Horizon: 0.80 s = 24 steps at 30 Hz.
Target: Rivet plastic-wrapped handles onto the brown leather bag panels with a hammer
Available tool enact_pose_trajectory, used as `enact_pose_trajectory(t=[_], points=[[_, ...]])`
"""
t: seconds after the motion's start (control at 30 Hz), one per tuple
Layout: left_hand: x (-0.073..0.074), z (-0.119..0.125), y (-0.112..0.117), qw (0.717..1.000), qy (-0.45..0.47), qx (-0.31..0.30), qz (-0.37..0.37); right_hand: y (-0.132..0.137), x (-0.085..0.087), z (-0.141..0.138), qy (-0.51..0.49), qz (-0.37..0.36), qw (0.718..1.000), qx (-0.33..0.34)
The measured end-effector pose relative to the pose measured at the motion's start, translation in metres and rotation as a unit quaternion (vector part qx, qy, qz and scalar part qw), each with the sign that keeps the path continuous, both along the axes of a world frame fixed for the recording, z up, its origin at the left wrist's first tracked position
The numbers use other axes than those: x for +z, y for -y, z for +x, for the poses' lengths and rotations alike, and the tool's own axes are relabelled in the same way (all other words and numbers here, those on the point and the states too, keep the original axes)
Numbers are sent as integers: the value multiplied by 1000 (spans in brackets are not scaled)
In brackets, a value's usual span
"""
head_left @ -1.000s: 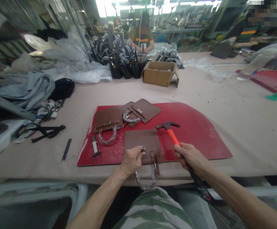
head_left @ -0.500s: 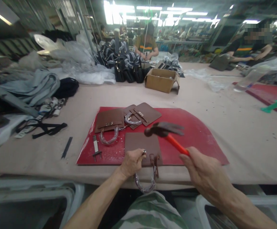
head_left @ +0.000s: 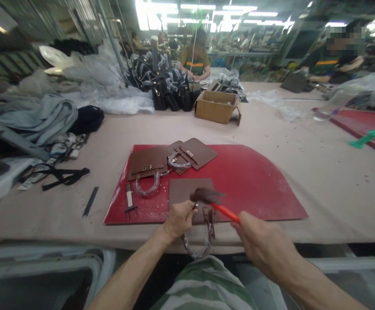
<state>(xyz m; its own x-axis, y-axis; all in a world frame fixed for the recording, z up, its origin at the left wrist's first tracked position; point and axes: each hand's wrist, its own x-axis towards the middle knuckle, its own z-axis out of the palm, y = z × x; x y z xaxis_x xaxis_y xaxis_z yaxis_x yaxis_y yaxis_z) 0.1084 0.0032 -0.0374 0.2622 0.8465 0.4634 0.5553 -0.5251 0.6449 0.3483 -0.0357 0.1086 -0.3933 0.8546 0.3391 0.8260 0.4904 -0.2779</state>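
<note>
My right hand (head_left: 258, 237) is closed around the orange-red handle of a claw hammer (head_left: 226, 212). The hammer's blurred head hangs close above my left hand (head_left: 178, 220). That left hand is closed, pinching a small metal piece (head_left: 196, 206) whose shiny top shows between the fingers; its lower part is hidden. Beneath lies a brown leather bag panel (head_left: 182, 188) on a red board (head_left: 258, 181). A plastic-wrapped bag handle (head_left: 196, 253) hangs from the panel over the table's front edge. Two more brown bag pieces, one at left (head_left: 148, 158) and one behind (head_left: 202, 154), have metal clasps.
A pronged tool (head_left: 129, 201) lies on the board's left side, and a dark strip (head_left: 91, 201) beside the board. Farther back are a cardboard box (head_left: 215, 110), black bags (head_left: 164, 92) and clear plastic (head_left: 119, 99). Co-workers sit across the table and at right.
The hammer has come down and to the left, its head now nearer the metal piece. My left hand and the brown panel have stayed in place.
</note>
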Motion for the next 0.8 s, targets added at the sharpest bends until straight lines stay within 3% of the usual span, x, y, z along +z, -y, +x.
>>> enact_pose_trajectory(t=[0.07, 0.13, 0.23, 0.33, 0.43, 0.53, 0.63, 0.73, 0.8], points=[[1, 0, 0, 1000, 4, -1, -1, -1, -11, 6, 37, -77, 996, 11], [2, 0, 0, 1000, 3, -2, 2, -6, -24, 14, 19, -131, 991, -26], [3, -1, -1, 1000, 0, -4, 6, -26, -43, 30, -33, -202, 976, -70], [4, -1, -1, 1000, 2, -9, -11, -52, -62, 43, 4, -252, 961, -114], [6, -2, -1, 999, 6, -17, -27, -66, -79, 41, 87, -144, 975, -142], [6, -4, 0, 999, 7, -18, -35, -61, -97, 16, 65, -17, 996, -66], [7, -3, 1, 999, 7, -16, -48, -43, -116, -23, 44, -33, 998, 26], [9, 0, 0, 993, 57, 3, -101, -29, -130, -50, 66, -78, 995, 18], [13, 0, -3, 975, 149, 50, -158, -26, -134, -56, 63, -91, 994, 6]])
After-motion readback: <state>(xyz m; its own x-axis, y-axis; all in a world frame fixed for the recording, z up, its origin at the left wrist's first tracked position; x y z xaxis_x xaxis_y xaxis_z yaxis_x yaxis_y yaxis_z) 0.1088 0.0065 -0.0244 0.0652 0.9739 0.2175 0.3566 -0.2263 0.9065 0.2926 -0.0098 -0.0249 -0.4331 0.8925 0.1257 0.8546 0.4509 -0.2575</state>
